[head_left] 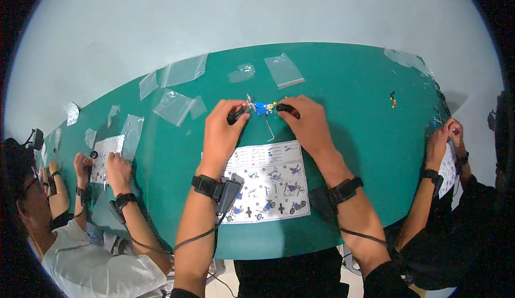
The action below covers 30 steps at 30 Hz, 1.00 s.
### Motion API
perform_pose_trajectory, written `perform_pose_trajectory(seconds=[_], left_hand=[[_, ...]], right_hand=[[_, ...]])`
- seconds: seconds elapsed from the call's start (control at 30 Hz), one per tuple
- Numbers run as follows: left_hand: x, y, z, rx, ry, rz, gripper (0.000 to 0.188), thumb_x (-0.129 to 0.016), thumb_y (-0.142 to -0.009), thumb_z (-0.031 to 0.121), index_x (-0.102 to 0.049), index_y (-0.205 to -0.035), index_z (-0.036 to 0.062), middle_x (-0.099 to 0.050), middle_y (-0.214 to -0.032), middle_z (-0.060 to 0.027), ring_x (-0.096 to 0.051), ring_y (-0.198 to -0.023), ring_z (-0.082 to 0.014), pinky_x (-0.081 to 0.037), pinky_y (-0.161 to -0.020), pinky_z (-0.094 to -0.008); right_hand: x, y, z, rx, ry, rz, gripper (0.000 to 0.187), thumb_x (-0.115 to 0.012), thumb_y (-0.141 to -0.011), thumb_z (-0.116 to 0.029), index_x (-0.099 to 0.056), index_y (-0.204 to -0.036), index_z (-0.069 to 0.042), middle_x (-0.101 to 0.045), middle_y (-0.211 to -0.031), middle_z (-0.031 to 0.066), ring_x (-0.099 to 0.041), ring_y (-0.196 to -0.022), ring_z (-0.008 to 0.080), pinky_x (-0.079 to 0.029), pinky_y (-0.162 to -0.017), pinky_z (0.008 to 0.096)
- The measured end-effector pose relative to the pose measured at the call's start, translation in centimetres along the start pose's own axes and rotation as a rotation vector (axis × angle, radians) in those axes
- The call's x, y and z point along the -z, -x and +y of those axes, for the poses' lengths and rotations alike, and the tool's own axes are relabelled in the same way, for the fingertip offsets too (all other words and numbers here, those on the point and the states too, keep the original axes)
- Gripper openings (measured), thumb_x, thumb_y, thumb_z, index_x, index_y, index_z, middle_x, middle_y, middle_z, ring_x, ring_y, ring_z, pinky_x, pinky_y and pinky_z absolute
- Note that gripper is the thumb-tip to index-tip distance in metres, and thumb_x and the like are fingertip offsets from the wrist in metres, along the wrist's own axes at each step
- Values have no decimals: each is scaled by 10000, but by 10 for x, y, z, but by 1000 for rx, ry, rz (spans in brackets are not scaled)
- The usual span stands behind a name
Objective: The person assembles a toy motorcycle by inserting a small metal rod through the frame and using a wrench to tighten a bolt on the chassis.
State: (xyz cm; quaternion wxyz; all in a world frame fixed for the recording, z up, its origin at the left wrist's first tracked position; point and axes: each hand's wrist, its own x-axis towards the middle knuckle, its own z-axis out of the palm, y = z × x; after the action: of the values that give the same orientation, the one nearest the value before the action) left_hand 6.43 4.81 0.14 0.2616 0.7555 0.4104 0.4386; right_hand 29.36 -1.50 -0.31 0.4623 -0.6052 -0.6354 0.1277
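Observation:
Between my two hands a small toy motorcycle (262, 107) with a blue body and silver, yellow and red bits is held above the green table. My left hand (222, 126) pinches its left end, fingers closed around a black wheel. At the other end, my right hand (308, 121) grips a second black wheel between thumb and fingers. Just below the model lies a thin L-shaped metal hex key (270, 132). Under my wrists an instruction sheet (265, 185) with printed assembly drawings rests on the table. My fingers hide part of both wheels.
Clear plastic bags (284, 71) lie along the far side, several more to the left. Small coloured parts (393, 101) sit at the right. A person (96, 255) at left and another person (445, 233) at right work with their own sheets. Cables run from my wrist straps (208, 187).

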Motion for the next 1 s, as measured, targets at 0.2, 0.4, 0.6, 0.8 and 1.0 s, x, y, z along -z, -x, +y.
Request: perform_pose_trajectory(seconds=[0.2,0.4,0.6,0.8,1.0], left_hand=[[1,-1,-3,9,-27,-36,317,-876,-920,36,-762,-1216,22,-772,-1112,-114,-746,-997,-233,-581,-921,-346],[-1,0,-5,34,-29,-65,326,-868,-930,52,-755,-1234,22,-771,-1120,-121,-748,-1004,-246,-580,-925,-355],[-1,0,-6,48,1,-68,274,-836,-979,71,-754,-1236,19,-774,-1126,-131,-747,-1011,-246,-575,-926,-358],[0,0,-8,23,-11,-80,248,-812,-1010,99,-751,-1233,12,-778,-1130,-140,-745,-1012,-249,-573,-927,-362],[-2,0,-9,36,-31,-94,245,-806,-1016,101,-750,-1232,0,-776,-1127,-141,-745,-1008,-253,-573,-926,-361]], right_hand=[[-3,-3,4,-14,-7,-21,274,-808,-952,-70,-785,-1222,-34,-758,-1118,205,-750,-1031,419,-608,-911,494],[0,1,8,-50,-19,-15,399,-814,-939,-82,-727,-1327,-53,-710,-1177,190,-723,-1067,423,-602,-943,487],[9,5,-15,36,169,64,277,-864,-914,-185,-714,-1113,-65,-691,-1105,149,-722,-1022,395,-601,-895,483],[-7,21,-21,4,115,-183,159,-856,-947,-167,-733,-973,-70,-696,-1039,103,-726,-916,312,-575,-799,435],[-1,20,-30,48,299,-268,93,-690,-1007,-89,-707,-1024,0,-709,-1155,200,-756,-1028,444,-632,-867,558]])
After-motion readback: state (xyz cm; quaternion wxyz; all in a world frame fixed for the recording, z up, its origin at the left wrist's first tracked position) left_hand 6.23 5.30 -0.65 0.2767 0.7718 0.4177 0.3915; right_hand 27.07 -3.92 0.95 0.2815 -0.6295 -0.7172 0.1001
